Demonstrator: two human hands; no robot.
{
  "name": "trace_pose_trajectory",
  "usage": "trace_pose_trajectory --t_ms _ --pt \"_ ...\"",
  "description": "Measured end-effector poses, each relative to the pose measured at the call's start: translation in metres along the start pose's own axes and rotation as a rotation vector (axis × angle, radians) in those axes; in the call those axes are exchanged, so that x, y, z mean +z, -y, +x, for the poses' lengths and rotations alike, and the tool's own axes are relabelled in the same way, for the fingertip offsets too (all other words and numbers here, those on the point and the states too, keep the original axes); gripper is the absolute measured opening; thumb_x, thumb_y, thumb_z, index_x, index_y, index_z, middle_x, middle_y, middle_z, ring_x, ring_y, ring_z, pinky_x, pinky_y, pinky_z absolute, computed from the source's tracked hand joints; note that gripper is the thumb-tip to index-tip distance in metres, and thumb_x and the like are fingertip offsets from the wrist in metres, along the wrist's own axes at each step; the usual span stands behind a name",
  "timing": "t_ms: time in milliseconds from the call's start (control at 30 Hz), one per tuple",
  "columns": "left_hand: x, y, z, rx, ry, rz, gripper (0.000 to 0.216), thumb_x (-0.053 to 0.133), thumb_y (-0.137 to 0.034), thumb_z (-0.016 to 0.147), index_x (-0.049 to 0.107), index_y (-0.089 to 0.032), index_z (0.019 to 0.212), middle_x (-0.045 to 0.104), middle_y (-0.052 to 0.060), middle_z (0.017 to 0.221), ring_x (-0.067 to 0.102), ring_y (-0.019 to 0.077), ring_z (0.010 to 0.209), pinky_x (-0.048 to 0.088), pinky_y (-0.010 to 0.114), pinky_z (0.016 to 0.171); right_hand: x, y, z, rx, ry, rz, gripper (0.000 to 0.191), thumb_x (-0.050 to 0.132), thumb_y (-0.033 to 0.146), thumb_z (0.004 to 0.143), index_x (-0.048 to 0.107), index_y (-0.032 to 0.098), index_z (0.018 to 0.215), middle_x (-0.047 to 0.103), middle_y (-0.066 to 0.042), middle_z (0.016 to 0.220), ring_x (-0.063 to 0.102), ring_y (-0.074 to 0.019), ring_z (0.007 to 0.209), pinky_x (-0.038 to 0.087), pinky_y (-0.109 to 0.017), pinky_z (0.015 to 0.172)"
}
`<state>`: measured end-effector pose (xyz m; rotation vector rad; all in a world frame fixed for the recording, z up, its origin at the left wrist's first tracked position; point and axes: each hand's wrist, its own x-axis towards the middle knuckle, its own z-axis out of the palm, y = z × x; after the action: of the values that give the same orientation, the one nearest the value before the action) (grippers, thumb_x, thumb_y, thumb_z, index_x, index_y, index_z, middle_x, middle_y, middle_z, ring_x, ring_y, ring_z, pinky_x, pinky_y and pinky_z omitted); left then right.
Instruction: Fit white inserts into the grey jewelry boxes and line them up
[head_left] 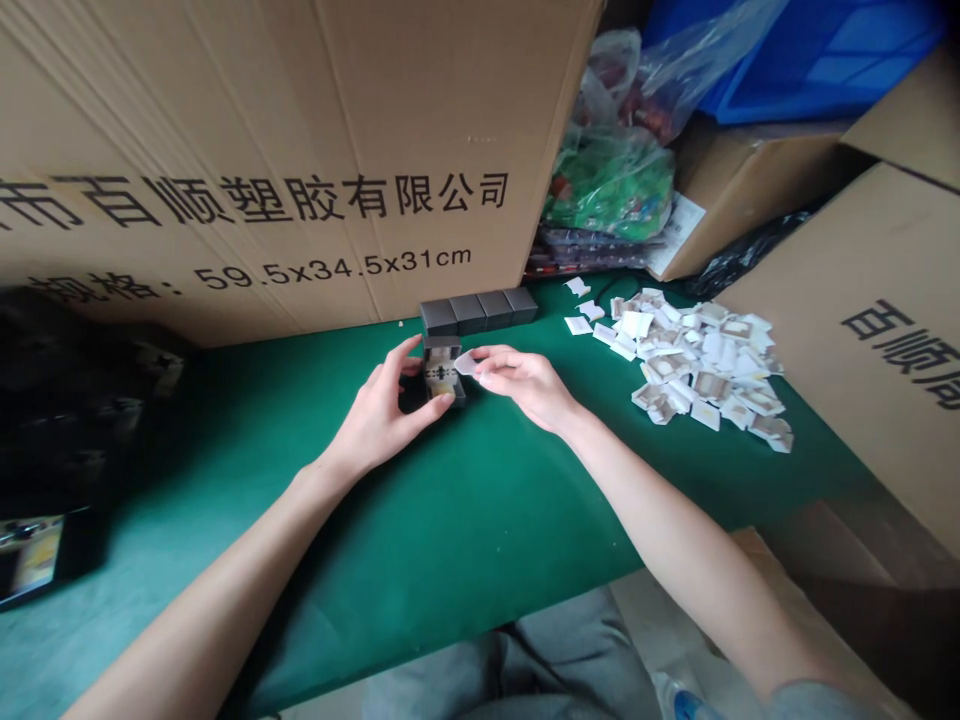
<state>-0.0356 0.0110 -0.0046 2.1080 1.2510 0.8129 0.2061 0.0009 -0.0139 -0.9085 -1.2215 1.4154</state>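
Gripping an open box (441,373), the person's left hand (384,405) faces the right hand (531,386), which pinches a white piece (465,363).

Details inside the open box (441,373) too small, leftmost dark pile (60,400) blurred

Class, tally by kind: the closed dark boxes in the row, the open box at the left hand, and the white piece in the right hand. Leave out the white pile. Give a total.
Closed boxes: 4
Open box: 1
White piece: 1
Total: 6
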Motion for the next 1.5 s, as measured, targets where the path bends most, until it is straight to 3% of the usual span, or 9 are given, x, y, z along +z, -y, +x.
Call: trace_pose_trajectory --t_ms 133,400,633,800,967,1200,1267,1367,1500 --pt "0.0 0.0 -0.001 0.007 0.003 0.021 0.092 0.069 -0.063 0.083 0.033 -0.022 0.157 0.064 0.016 0.134 0.061 0.0328 0.125 0.053 0.049 0.102 -0.001 -0.002 0.002 0.039 0.024 0.017 0.025 0.083 0.04 0.079 0.08 0.019 0.09 0.07 -0.009 0.122 0.066 -0.0219 0.111 0.05 -0.043 0.105" --pt "0.0 -0.001 0.0 0.063 0.015 0.016 0.091 0.071 -0.059 0.084 0.032 -0.022 0.157 0.064 0.015 0.134 0.061 0.0328 0.125 0.053 0.05 0.102 -0.003 0.001 0.004 0.07 -0.061 0.02 0.043 0.084 0.023 0.069 0.07 0.024 0.109 0.069 -0.001 0.098 0.068 -0.0169 0.092 0.055 -0.032 0.083" --pt "-0.001 -0.004 0.001 0.083 -0.002 -0.05 0.088 0.073 -0.055 0.083 0.037 -0.024 0.156 0.058 0.014 0.145 0.068 0.0305 0.114 0.058 0.047 0.098 0.0 -0.002 0.006 0.037 -0.071 0.015 0.029 0.083 0.038 0.074 0.071 0.021 0.094 0.072 -0.003 0.097 0.067 -0.0172 0.092 0.054 -0.034 0.086" --pt "0.0 -0.003 -0.001 -0.017 0.029 -0.217 0.096 0.079 -0.054 0.078 0.032 -0.027 0.159 0.059 0.015 0.146 0.071 0.0287 0.109 0.058 0.05 0.101 0.013 -0.006 0.001 -0.101 -0.235 -0.154 0.024 0.081 0.038 0.078 0.069 0.02 0.088 0.071 -0.002 0.086 0.066 -0.0155 0.078 0.054 -0.033 0.077" --pt "0.003 -0.006 -0.003 -0.096 0.072 -0.309 0.098 0.083 -0.05 0.076 0.034 -0.027 0.158 0.069 0.014 0.131 0.073 0.0291 0.104 0.059 0.052 0.098 0.025 -0.003 -0.007 -0.222 -0.318 -0.374 0.018 0.078 0.038 0.082 0.073 0.021 0.085 0.067 -0.003 0.089 0.062 -0.0151 0.076 0.052 -0.03 0.066" --pt "0.012 -0.018 -0.003 -0.303 -0.024 -0.636 0.098 0.089 -0.041 0.069 0.04 -0.029 0.153 0.06 0.014 0.143 0.074 0.0255 0.099 0.061 0.047 0.092 0.036 0.0 -0.015 -0.261 -0.299 -0.468 0.023 0.075 0.046 0.086 0.078 0.024 0.092 0.066 -0.003 0.084 0.061 -0.0158 0.072 0.05 -0.03 0.058" --pt "0.016 -0.022 -0.004 -0.323 -0.061 -0.709 0.089 0.089 -0.04 0.069 0.048 -0.028 0.146 0.058 0.013 0.146 0.073 0.0254 0.102 0.061 0.046 0.095 0.038 0.0 -0.017 -0.292 -0.278 -0.474 0.024 0.072 0.046 0.088 0.078 0.025 0.097 0.069 -0.005 0.091 0.063 -0.0166 0.075 0.051 -0.029 0.056" --pt "0.018 -0.027 -0.004 -0.295 0.013 -0.784 0.062 0.087 -0.038 0.072 0.064 -0.021 0.127 0.066 0.011 0.136 0.071 0.0274 0.11 0.055 0.049 0.104 0.038 0.0 -0.019 -0.358 -0.264 -0.536 0.022 0.067 0.043 0.092 0.078 0.026 0.1 0.069 -0.006 0.096 0.063 -0.016 0.076 0.052 -0.029 0.057" --pt "0.018 -0.028 -0.004 -0.281 0.036 -0.885 0.05 0.088 -0.032 0.071 0.063 -0.02 0.113 0.076 0.008 0.116 0.071 0.0278 0.112 0.053 0.051 0.108 0.037 0.001 -0.019 -0.454 -0.27 -0.611 0.017 0.066 0.035 0.094 0.079 0.023 0.098 0.067 -0.005 0.087 0.06 -0.0143 0.07 0.048 -0.028 0.055"
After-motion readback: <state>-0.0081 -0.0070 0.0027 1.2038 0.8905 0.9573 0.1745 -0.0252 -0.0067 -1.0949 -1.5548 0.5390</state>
